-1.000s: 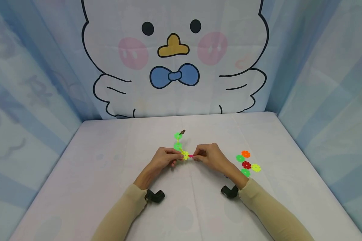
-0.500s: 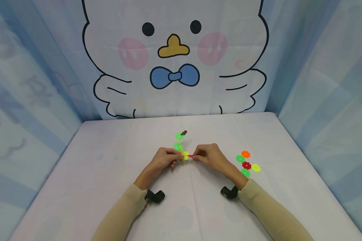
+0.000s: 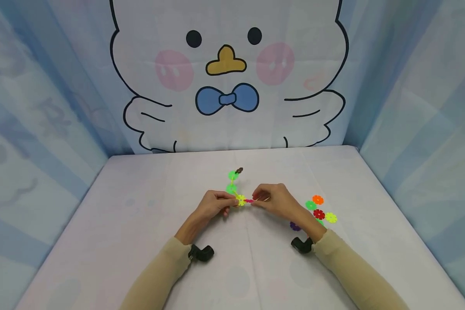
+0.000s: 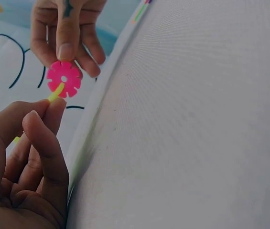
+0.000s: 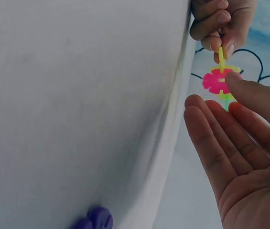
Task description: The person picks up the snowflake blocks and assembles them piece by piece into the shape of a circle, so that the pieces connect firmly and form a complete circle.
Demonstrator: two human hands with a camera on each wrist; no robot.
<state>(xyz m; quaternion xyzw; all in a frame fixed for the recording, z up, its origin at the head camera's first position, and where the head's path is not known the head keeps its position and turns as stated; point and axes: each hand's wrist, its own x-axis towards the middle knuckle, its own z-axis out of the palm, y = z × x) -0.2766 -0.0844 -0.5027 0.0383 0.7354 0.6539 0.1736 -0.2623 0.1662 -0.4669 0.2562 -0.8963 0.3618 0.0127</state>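
Over the middle of the white table (image 3: 139,241) my two hands meet. My left hand (image 3: 227,202) pinches the yellow disc (image 3: 240,200) at the near end of a short chain, which runs back through two green discs (image 3: 231,188) to a brown piece (image 3: 239,170). My right hand (image 3: 256,201) pinches a pink disc (image 3: 249,201) slotted edge-on into the yellow one. The left wrist view shows the pink disc (image 4: 64,79) under the right hand's thumb, with the yellow disc's edge (image 4: 56,91) in its slot. In the right wrist view my thumb lies on the pink disc (image 5: 217,81).
Loose discs lie right of my right hand: orange (image 3: 317,199), green (image 3: 311,206), red (image 3: 319,214), yellow (image 3: 331,218) and purple (image 3: 295,225). A cartoon bird backdrop (image 3: 228,77) closes the far side and blue striped cloth walls stand on both sides.
My right hand has drawn slightly to the right, so more of the pink disc shows between the hands and the purple disc behind the wrist has come into sight. The left hand holds still.
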